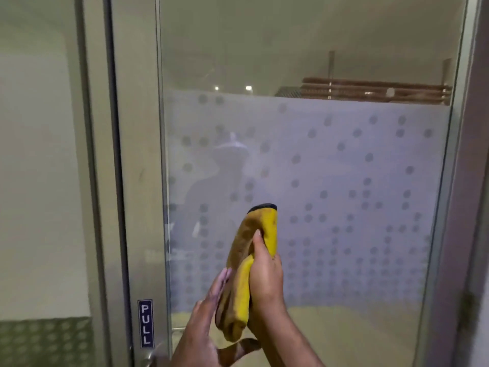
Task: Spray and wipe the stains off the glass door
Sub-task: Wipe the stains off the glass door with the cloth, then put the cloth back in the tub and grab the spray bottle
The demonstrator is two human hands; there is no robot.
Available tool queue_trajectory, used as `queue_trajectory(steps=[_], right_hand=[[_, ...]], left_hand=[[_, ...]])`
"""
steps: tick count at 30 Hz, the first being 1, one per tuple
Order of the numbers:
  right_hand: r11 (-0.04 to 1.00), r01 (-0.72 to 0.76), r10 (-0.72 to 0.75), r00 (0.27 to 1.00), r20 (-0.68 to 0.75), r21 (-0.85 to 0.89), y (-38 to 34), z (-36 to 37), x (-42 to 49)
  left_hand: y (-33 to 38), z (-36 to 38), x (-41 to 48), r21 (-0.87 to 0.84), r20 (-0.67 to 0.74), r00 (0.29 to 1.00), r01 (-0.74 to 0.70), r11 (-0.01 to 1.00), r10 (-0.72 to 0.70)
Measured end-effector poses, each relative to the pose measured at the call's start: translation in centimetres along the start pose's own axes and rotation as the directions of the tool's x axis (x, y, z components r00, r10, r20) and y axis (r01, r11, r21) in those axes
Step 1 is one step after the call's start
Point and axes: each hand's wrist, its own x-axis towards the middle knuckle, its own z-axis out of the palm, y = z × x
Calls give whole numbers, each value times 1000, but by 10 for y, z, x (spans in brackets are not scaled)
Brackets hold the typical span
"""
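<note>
The glass door [330, 160] fills the view, with a frosted dotted band across its middle and clear glass above. A yellow and brown cloth [246, 274] hangs folded in front of the lower glass. My right hand [266, 276] grips it around the middle, thumb pressed into the fold. Flat against the cloth's left side lies my left hand [206, 321], fingers straight and together. No spray bottle is in view.
The metal door frame [137, 181] runs down the left with a blue PULL label [145, 323] and a handle [156, 353] at the bottom. A side glass panel [39, 154] lies further left. Another frame edge [465, 207] is at the right.
</note>
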Motion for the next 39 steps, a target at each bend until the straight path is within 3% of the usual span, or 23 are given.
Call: queue_trajectory(steps=[3, 5, 11, 14, 19, 23, 26, 28, 31, 34, 37, 39], right_hand=[[992, -50, 49, 999, 5, 118, 5, -3, -23], [987, -61, 63, 998, -11, 151, 11, -4, -36], [1000, -21, 21, 999, -35, 16, 30, -39, -69], [994, -93, 98, 991, 92, -56, 26, -73, -98], [989, -137, 144, 960, 240, -48, 2, -140, -170], [987, -48, 84, 966, 243, -151, 6, -177, -212], [967, -7, 81, 956, 282, -253, 15, -193, -239], [944, -42, 175, 904, 390, -326, 20, -199, -257], [906, -205, 405, 672, 620, -369, 25, -200, -298], [850, -353, 523, 492, 696, -390, 35, -192, -349], [828, -372, 551, 404, 730, -419, 44, -172, -413], [814, -386, 569, 384, 727, -433, 48, -157, -462]], left_hand=[[15, 10, -24, 231, -183, 980, -36, 972, 79], [28, 19, -43, 255, -274, 955, -41, 966, 113], [76, 52, -89, -140, -350, 927, 89, 986, -133], [109, 72, -118, -330, -403, 822, 280, 902, -403], [173, 87, -165, -657, -303, 695, 343, 671, -652], [215, 86, -214, -808, -137, 689, 337, 483, -711], [234, 76, -261, -834, -81, 695, 345, 431, -714], [250, 66, -291, -842, -55, 715, 341, 417, -697], [277, 51, -343, -853, -44, 720, 335, 401, -693], [304, 32, -401, -857, -57, 707, 327, 398, -705], [334, 11, -467, -863, -127, 627, 313, 397, -769], [352, -6, -517, -866, -179, 552, 305, 397, -814]])
